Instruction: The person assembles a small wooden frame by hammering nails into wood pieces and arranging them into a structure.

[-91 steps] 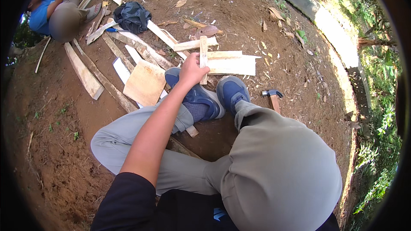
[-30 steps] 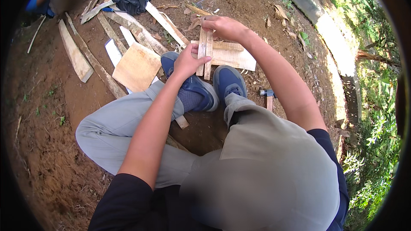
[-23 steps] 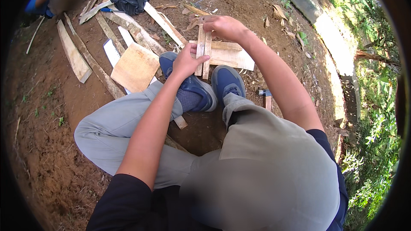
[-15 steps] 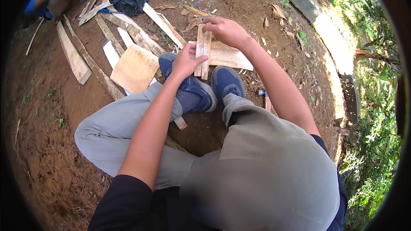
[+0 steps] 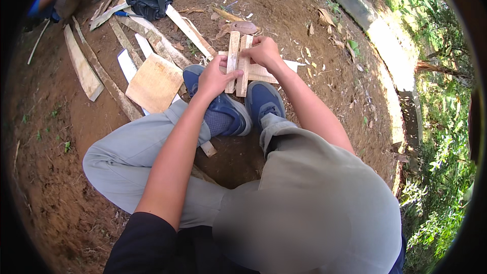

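Sticks (image 5: 233,45): side by side over the board (image 5: 261,73), near our shoes (image 5: 264,101) | left hand (image 5: 213,77): gripping left stick (image 5: 232,58), thumb across to right stick (image 5: 244,65) | right hand (image 5: 265,52): pinching right stick's upper part | we'd best steady both, ends level

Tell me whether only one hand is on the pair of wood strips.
No: the left hand holds the strips while the right hand touches the right strip.
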Tool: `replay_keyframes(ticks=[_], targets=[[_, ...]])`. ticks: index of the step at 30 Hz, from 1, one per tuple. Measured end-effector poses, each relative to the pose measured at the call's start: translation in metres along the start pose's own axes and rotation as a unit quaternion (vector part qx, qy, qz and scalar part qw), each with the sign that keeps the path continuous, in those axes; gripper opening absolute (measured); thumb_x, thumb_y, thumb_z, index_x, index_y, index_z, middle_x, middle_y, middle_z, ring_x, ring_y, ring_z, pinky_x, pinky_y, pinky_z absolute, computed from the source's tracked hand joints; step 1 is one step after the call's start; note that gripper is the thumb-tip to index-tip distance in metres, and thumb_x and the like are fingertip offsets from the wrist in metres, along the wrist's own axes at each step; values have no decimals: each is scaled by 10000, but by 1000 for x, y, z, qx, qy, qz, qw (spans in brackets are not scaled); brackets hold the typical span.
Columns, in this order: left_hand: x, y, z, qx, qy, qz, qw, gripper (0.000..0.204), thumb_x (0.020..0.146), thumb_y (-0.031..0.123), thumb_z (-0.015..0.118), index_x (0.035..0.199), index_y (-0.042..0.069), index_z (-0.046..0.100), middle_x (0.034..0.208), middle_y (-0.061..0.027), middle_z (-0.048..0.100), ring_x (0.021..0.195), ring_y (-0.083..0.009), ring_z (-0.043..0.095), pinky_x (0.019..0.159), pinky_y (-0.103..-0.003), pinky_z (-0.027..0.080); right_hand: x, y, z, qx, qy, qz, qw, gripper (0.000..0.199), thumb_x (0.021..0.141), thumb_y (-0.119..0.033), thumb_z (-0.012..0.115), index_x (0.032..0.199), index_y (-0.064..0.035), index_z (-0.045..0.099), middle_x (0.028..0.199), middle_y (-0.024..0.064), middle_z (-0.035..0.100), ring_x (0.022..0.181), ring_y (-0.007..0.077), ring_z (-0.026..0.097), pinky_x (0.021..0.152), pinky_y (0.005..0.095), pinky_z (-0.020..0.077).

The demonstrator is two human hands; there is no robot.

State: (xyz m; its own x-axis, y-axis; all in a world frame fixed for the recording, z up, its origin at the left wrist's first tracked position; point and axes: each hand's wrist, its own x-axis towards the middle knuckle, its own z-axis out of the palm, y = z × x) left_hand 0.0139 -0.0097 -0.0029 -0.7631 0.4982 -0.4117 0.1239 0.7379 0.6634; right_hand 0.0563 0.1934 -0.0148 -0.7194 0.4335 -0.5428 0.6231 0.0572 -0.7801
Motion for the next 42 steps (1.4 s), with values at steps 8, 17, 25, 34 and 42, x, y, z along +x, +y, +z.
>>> replay_keyframes(ticks=[8,17,25,34,42], targets=[[-3,5,-1,13,9,-5,1000,651,835,482,820,1297,74,608,1137,-85,726,992,-230,715,876,-378,548,-2,1,-38,2,87,-27,996,473,662,-170,886,1049,26,697,944,149,762,853,216,746,781,365,585],[-1,-6,2,12,21,0,1000,635,827,449,826,1280,63,605,1140,-93,722,999,-246,711,882,-387,539,-30,10,-51,-189,149,-56,969,678,736,-168,913,1340,-28,638,1234,232,679,1093,340,698,970,411,547],[-2,0,2,29,19,-5,999,641,827,471,822,1281,72,608,1156,-85,726,945,-233,723,863,-388,546,-31,12,-24,-181,177,-69,965,895,695,-312,934,1369,65,483,1313,295,556,1208,446,604,1027,474,513],[-5,3,2,26,23,-11,999,635,830,480,818,1282,81,616,1165,-74,728,938,-224,727,861,-384,548,-20,29,-49,-87,135,-35,986,518,750,-197,824,1195,24,676,854,124,752,801,218,747,751,358,588],[-5,3,2,19,14,-10,1000,656,829,476,821,1302,76,605,1163,-81,726,933,-213,724,852,-377,548,-27,32,-43,-9,114,-72,991,473,695,-137,869,1107,31,710,849,127,763,791,235,757,764,364,601]])
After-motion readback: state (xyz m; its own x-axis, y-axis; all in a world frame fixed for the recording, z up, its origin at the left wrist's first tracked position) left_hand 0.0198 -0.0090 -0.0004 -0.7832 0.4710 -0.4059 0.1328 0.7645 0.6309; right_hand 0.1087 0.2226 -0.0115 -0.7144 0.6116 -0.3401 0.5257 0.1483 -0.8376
